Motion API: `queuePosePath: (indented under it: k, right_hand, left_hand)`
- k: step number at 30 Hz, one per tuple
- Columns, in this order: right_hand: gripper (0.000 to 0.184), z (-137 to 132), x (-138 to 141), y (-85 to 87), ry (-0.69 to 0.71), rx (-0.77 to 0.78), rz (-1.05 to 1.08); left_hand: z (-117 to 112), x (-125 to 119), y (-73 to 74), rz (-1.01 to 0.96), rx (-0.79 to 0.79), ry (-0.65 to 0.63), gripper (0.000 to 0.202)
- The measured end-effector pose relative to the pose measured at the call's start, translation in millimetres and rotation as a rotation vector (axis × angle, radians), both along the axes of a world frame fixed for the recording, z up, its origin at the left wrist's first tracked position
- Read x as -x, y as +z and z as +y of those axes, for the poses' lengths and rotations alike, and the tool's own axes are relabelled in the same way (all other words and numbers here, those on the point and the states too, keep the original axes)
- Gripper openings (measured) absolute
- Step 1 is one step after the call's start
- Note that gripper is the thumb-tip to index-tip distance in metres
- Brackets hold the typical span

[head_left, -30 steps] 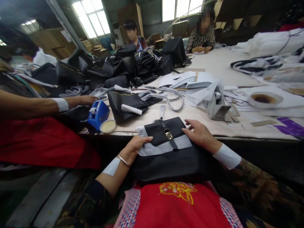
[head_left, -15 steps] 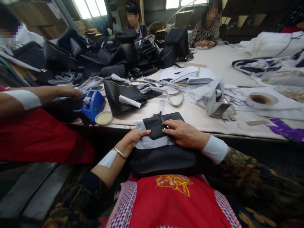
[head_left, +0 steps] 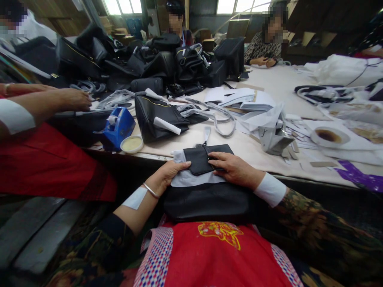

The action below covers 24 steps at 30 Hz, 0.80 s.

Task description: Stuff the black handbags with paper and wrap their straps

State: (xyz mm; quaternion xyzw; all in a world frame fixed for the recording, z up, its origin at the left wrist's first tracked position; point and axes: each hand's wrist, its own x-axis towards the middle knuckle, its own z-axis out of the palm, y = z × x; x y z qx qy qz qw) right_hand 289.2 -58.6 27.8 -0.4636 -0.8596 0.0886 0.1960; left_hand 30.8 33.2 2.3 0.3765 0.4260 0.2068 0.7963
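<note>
A black leather handbag (head_left: 206, 203) lies across my lap against the table edge, its short black flap (head_left: 196, 161) facing up. White tissue paper (head_left: 193, 179) sticks out from under the flap. My left hand (head_left: 167, 174) grips the bag's left side, the thumb on top of the flap's edge and the other fingers hidden beneath. On the right, my right hand (head_left: 236, 169) is closed over the flap, its bent fingertips at the middle by the clasp, which they mostly cover. A silvery tag (head_left: 206, 134) hangs off the far side of the bag onto the table.
Ahead stands another black handbag (head_left: 158, 119) with wrapped handles. A blue tape dispenser (head_left: 119, 126) and a round tub (head_left: 132, 144) are left; a grey tape dispenser (head_left: 274, 137) is right. Black bags (head_left: 161, 63) pile up behind. A co-worker's hands (head_left: 70, 99) are at left.
The view has shifted slightly, and the table things sit a little further right. My right fingers have moved slightly over the clasp. At left, the co-worker's hands have moved away from the blue dispenser.
</note>
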Motion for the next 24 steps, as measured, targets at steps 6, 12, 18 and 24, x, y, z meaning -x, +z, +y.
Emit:
queuePosePath:
  k: [6, 12, 18, 24]
  right_hand:
    - [0.035, -1.7, 1.2, 1.0, -0.017, 0.006, -0.020]
    - [0.035, -2.9, 3.3, 0.8, -0.016, 0.004, -0.002]
    - [0.036, -1.4, 0.4, 8.2, 0.004, 0.033, -0.072]
    - [0.029, 8.7, -3.8, 15.6, 0.067, 0.053, -0.108]
  left_hand:
    - [-6.8, 12.6, 5.2, 0.454, -0.544, 0.122, 0.072]
    - [-44.9, 20.4, 23.2, 0.583, -1.739, -0.041, 0.052]
    - [-60.5, -10.3, 32.3, 0.442, -1.914, -0.695, 0.031]
    - [-60.5, -27.6, 27.3, 0.557, -1.982, -0.830, 0.029]
